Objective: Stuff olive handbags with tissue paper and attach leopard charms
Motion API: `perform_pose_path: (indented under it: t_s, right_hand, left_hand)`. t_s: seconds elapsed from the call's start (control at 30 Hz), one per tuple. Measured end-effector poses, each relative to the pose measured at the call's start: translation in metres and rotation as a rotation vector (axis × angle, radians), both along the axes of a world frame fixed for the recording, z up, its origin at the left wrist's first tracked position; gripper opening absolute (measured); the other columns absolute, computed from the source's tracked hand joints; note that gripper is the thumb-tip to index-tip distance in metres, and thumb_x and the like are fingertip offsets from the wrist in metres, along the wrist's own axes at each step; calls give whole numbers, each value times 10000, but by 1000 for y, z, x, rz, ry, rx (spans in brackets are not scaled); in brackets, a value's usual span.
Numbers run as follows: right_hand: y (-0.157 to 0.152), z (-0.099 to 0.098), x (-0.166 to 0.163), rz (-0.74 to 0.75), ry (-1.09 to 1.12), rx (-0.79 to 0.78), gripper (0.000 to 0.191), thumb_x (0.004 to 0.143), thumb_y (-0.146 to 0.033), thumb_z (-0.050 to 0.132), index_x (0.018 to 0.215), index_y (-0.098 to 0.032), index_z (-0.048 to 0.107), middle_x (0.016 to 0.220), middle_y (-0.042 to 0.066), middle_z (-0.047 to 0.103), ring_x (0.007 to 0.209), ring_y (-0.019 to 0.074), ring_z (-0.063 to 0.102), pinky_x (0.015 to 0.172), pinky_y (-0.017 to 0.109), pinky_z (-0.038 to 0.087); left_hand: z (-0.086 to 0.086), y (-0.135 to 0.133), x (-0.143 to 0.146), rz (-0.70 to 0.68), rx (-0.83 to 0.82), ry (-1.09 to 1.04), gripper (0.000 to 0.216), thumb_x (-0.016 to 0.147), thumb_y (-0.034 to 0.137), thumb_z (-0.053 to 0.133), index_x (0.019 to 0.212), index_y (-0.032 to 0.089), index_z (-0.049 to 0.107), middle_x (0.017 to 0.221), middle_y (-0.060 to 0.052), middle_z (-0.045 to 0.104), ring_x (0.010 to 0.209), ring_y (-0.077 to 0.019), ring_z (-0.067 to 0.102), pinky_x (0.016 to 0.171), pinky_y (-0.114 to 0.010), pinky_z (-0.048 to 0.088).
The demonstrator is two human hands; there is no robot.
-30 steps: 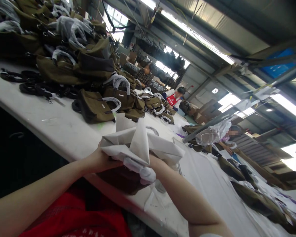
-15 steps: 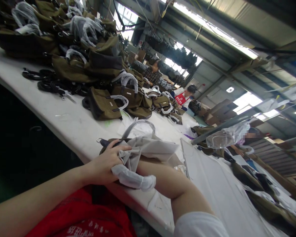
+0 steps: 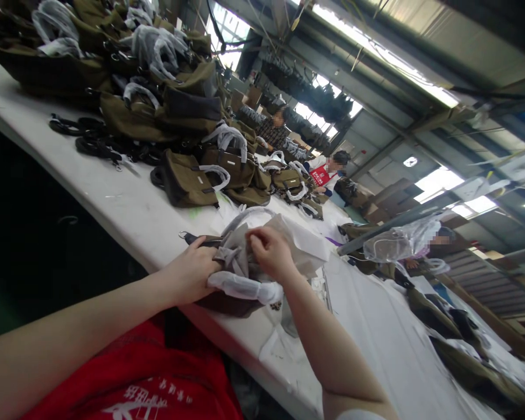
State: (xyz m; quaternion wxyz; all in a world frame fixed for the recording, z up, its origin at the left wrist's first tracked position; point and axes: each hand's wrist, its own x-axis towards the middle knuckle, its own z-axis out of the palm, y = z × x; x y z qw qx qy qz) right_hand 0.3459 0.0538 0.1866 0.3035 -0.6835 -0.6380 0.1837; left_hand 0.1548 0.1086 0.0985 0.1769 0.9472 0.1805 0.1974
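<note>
A dark brown bag [image 3: 221, 302] lies at the near edge of the white table [image 3: 126, 213], its handles wrapped in white foam [image 3: 240, 287]. Crumpled grey-white stuffing paper [image 3: 240, 248] sits in its open top. My left hand [image 3: 191, 274] grips the bag's near rim, fingers curled. My right hand [image 3: 269, 252] presses down on the paper with its fingers closed around a fold.
Olive bags with wrapped handles [image 3: 188, 181] are heaped along the far left of the table, with black straps [image 3: 91, 146] beside them. Other people [image 3: 328, 172] work further down. More bags [image 3: 459, 344] and plastic wrap [image 3: 398, 242] lie at the right.
The paper, held up in both hands a second ago, has been pushed down into the bag. My right hand came out from under it and now presses on top.
</note>
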Motion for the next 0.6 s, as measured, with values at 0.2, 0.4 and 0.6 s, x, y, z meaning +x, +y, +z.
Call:
perform_pose_path:
  t_s: [0.2,0.4,0.6]
  right_hand:
    - [-10,-3,-20,426,-432,-37,211,883,-231,608,1058,-178,713,1055,87,711,994,222,637,915,345,486]
    - [-5,-36,4,483,-466,-187,424,959,-258,527,1372,-167,553,1439,109,534,1325,236,491,1141,382,365]
    - [16,-48,10,656,-389,-276,471,1000,-300,463,1440,-132,479,1506,146,451,1411,266,389,1186,469,291]
  left_hand:
    - [-2,-3,-7,-106,13,-101,301,749,275,682,1050,262,692,1220,-75,644,1225,-297,539,1170,-521,262]
    - [-38,22,-54,407,-93,-470,721,797,480,687,1393,160,436,1457,-165,467,1364,-310,425,1177,-486,318]
    - [-89,57,-36,310,-585,-344,1003,672,763,626,1404,96,472,1456,-195,502,1345,-353,471,1149,-498,360]
